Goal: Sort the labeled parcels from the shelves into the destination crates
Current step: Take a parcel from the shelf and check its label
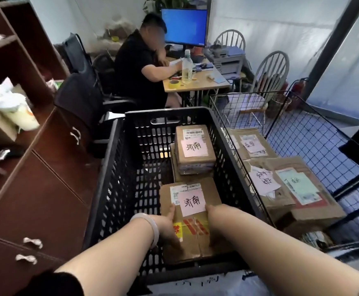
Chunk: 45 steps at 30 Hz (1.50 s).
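A brown cardboard parcel (192,218) with a pink handwritten label and red-yellow tape lies in the near end of the black plastic crate (119,167). My left hand (168,225) grips its left side, thumb on top. My right hand (213,221) holds its right side, with the fingers hidden behind my forearm. Farther back in the same crate, a smaller labeled parcel (194,152) sits on top of another box. To the right, a black wire crate (315,133) holds several flat labeled parcels (285,184).
Brown wooden shelves and cabinet (31,189) stand at the left, with bagged items on them. Beyond the crates a person sits in a black office chair (82,99) at a desk (197,82) with a monitor, bottle and tape. Two white chairs stand behind the wire crate.
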Tool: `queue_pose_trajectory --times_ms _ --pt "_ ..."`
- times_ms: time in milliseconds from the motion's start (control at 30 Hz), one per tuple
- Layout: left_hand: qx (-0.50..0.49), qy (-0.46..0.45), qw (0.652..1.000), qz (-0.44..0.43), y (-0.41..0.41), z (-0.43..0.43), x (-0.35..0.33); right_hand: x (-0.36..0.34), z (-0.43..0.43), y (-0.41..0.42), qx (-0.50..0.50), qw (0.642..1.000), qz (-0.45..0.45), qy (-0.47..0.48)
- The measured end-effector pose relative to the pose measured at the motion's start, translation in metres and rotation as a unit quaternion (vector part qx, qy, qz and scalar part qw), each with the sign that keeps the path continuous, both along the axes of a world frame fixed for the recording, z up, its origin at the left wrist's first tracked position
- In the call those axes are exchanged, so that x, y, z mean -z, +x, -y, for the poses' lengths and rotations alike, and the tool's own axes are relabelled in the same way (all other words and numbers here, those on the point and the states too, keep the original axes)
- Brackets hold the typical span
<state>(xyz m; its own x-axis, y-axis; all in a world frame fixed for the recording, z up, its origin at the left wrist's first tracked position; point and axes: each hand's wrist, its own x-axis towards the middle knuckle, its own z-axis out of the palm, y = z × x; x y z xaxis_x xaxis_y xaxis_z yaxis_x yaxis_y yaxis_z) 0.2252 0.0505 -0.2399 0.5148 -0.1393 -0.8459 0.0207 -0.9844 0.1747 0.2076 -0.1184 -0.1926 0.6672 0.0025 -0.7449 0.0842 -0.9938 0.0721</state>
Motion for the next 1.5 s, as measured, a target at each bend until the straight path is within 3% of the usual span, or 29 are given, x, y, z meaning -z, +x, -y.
queue_pose_trajectory --times_ms 133,233,367,467,533,700,867,933,1100,1267,1500 --pt "-0.02 -0.021 0.999 -0.015 0.002 0.001 0.005 0.0 -0.002 -0.008 -0.038 0.998 0.027 -0.03" --pt "0.038 -0.006 0.999 0.019 -0.002 0.008 0.01 -0.012 0.005 -0.013 -0.036 0.982 0.176 0.049" --pt "0.1 0.022 0.995 0.02 -0.008 0.013 0.009 -0.044 0.025 -0.021 -0.057 0.934 0.317 0.154" --pt "0.137 0.021 0.981 0.134 -0.008 0.015 -0.009 -0.061 0.048 -0.039 -0.02 0.897 0.41 0.162" --pt "0.109 -0.022 0.964 0.241 -0.009 0.023 -0.029 -0.07 0.067 -0.054 0.017 0.884 0.443 0.151" --pt "0.125 -0.157 0.864 0.462 -0.028 0.068 -0.085 -0.083 0.112 -0.1 0.102 0.88 0.457 0.084" --pt "0.27 -0.216 0.726 0.594 -0.073 0.128 -0.109 -0.078 0.139 -0.178 0.18 0.843 0.505 0.052" --pt "0.311 -0.264 0.697 0.59 -0.092 0.151 -0.109 -0.071 0.145 -0.218 0.217 0.831 0.513 0.006" --pt "0.387 -0.356 0.666 0.529 -0.156 0.205 -0.096 -0.062 0.149 -0.327 0.314 0.799 0.506 -0.08" --pt "0.448 -0.434 0.626 0.469 -0.247 0.244 -0.092 -0.072 0.142 -0.431 0.391 0.758 0.508 -0.119" --pt "0.502 -0.501 0.543 0.449 -0.377 0.282 -0.111 -0.078 0.136 -0.561 0.478 0.69 0.511 -0.185"
